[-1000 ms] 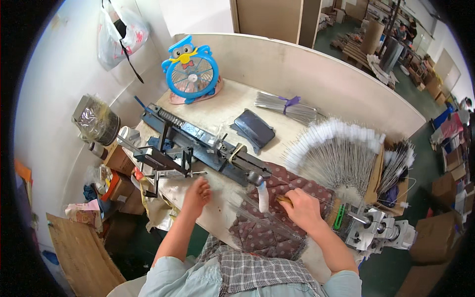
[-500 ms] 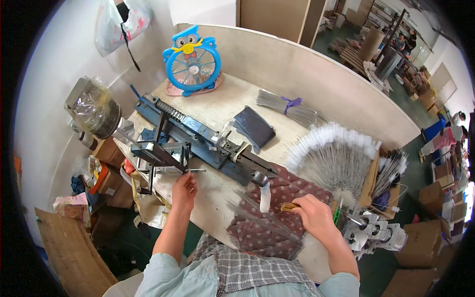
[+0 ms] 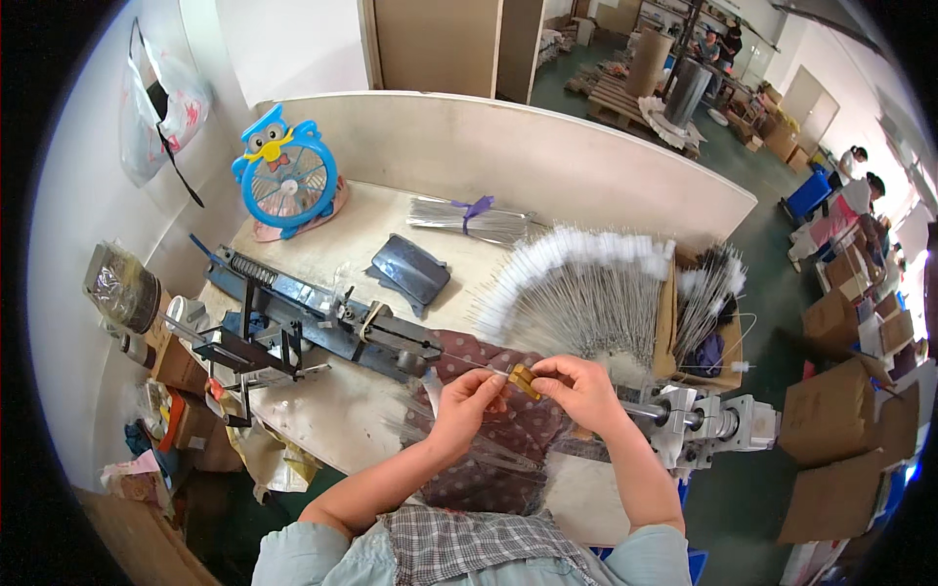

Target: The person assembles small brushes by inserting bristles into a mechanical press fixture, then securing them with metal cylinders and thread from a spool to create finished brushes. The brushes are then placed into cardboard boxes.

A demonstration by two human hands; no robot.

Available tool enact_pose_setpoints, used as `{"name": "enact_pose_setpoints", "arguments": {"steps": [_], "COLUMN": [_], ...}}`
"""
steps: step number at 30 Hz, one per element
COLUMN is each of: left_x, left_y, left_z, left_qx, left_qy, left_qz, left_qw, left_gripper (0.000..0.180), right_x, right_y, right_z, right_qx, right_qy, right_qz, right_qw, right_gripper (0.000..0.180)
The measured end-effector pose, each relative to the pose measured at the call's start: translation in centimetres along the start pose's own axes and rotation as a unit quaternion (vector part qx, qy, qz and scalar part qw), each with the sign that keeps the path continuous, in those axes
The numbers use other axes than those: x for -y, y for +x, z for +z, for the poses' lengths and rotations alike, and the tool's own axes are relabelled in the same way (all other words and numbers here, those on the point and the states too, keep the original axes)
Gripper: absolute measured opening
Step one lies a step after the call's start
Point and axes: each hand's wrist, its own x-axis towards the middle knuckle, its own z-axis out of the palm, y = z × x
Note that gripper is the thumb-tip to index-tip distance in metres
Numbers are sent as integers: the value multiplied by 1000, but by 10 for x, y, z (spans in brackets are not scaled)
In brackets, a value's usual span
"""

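Note:
My left hand and my right hand are close together over the dotted brown cloth. Between the fingertips of my right hand is a small brass-coloured block. My left thumb and forefinger are closed in a pinch right beside the block, on a thin wire that slants up to the left. Whether the wire enters the block cannot be made out. Loose thin wires lie on the cloth below my hands. To the left stands a long blue-black metal bench device with a spring.
White-tipped wire brushes fan out beyond my right hand, next to a cardboard box of more brushes. A silvery clamp mechanism sits at the right edge. Farther back are a tied wire bundle, a dark pouch and a blue fan.
My left hand has left the metal device and come right to the brass-coloured block. My right hand still holds the block, now turned and raised toward the left hand. The view has swung right.

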Motion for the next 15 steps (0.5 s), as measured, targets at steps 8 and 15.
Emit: {"name": "enact_pose_setpoints", "arguments": {"steps": [8,15], "left_x": [-9,-19], "left_y": [-5,-9], "left_z": [4,-6], "left_qx": [-99,-125], "left_qy": [-48,-131], "left_qz": [-15,-68], "left_qw": [994,981], "left_gripper": [15,16], "right_x": [-3,19], "right_y": [-2,40], "right_z": [0,46], "right_qx": [3,-153], "right_qy": [-119,-305], "right_qz": [-170,-251], "right_qw": [978,906], "right_gripper": [18,11]}}
